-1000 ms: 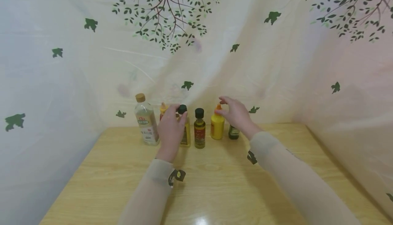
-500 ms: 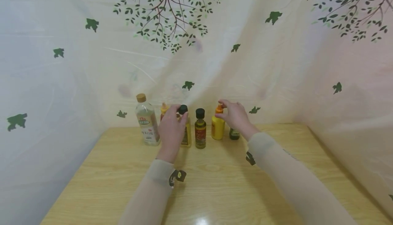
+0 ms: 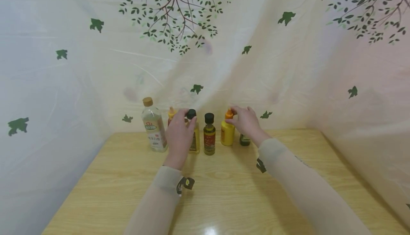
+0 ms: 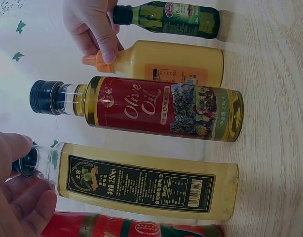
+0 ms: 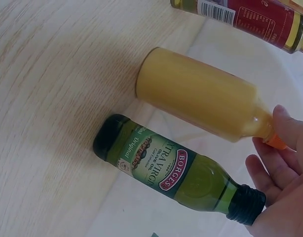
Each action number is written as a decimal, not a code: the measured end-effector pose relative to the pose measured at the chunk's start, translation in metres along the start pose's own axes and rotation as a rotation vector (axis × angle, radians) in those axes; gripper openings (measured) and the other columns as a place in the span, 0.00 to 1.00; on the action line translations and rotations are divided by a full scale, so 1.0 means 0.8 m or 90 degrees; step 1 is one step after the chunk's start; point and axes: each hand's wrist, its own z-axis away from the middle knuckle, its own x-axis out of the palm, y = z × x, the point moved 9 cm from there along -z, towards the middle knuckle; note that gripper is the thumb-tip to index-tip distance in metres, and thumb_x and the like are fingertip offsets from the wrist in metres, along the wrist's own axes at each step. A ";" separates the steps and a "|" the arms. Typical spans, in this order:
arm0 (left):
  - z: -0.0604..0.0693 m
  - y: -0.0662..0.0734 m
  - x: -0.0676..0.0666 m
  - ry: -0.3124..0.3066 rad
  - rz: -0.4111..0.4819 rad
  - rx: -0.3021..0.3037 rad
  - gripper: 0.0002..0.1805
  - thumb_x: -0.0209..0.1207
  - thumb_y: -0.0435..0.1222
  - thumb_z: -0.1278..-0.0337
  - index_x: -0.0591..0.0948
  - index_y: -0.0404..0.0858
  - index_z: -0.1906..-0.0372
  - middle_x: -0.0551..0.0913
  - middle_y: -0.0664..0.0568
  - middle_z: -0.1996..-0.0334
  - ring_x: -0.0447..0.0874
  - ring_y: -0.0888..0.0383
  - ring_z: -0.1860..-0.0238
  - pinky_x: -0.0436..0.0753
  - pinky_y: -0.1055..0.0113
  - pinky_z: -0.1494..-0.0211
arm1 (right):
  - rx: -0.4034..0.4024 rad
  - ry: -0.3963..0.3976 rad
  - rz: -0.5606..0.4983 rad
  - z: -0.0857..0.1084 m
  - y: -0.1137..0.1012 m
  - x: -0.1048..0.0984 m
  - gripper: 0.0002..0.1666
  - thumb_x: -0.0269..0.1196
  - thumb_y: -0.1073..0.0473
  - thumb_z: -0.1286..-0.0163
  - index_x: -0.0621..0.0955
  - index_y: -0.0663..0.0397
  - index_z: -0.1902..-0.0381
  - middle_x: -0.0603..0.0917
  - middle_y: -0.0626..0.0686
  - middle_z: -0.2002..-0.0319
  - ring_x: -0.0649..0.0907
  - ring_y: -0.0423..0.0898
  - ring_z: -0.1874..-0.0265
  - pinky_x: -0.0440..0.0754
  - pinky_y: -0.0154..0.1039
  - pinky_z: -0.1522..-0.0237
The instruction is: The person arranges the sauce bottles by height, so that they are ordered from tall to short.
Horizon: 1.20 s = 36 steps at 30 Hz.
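Bottles stand upright in a row near the back of the wooden table. My left hand point(image 3: 180, 135) pinches the dark cap of a clear bottle of pale yellow oil point(image 4: 141, 182), thumb on one side and fingers on the other. My right hand point(image 3: 249, 124) holds the orange cap of a yellow squeeze bottle point(image 3: 227, 133) between thumb and fingers. Between the two stands a red-labelled olive oil bottle point(image 4: 161, 106), untouched. Behind my right hand is a small green olive oil bottle point(image 5: 176, 168); in the right wrist view its cap lies close against that hand.
A large clear bottle with a brown cap point(image 3: 153, 128) stands left of my left hand. A red bottle with a yellow top point(image 3: 171, 113) is mostly hidden behind that hand. A printed cloth curtain point(image 3: 205, 67) hangs directly behind the table point(image 3: 208, 192).
My right hand has come slightly down, its upper fingers closing onto the orange cap. My left hand stays on its bottle's cap. The bottles hold their places; the head view has shifted slightly.
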 end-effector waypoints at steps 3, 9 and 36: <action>0.000 -0.001 0.002 -0.006 0.001 -0.002 0.19 0.71 0.45 0.24 0.83 0.41 0.38 0.91 0.48 0.44 0.91 0.50 0.51 0.89 0.51 0.49 | 0.000 0.000 0.006 0.000 -0.001 -0.001 0.39 0.72 0.52 0.21 0.73 0.59 0.19 0.85 0.60 0.30 0.80 0.60 0.28 0.41 0.60 0.13; 0.000 -0.002 0.004 -0.009 -0.003 -0.002 0.19 0.70 0.45 0.23 0.83 0.42 0.38 0.90 0.48 0.44 0.91 0.50 0.51 0.89 0.51 0.51 | -0.008 0.001 0.022 0.000 -0.001 -0.001 0.35 0.71 0.52 0.20 0.77 0.60 0.22 0.86 0.60 0.32 0.82 0.60 0.30 0.42 0.59 0.13; 0.002 0.000 0.001 0.000 -0.002 0.002 0.19 0.70 0.45 0.23 0.84 0.40 0.39 0.90 0.48 0.47 0.90 0.50 0.53 0.89 0.52 0.53 | -0.067 0.032 -0.002 0.029 -0.033 -0.022 0.25 0.75 0.55 0.24 0.86 0.62 0.36 0.89 0.61 0.38 0.84 0.62 0.32 0.47 0.56 0.12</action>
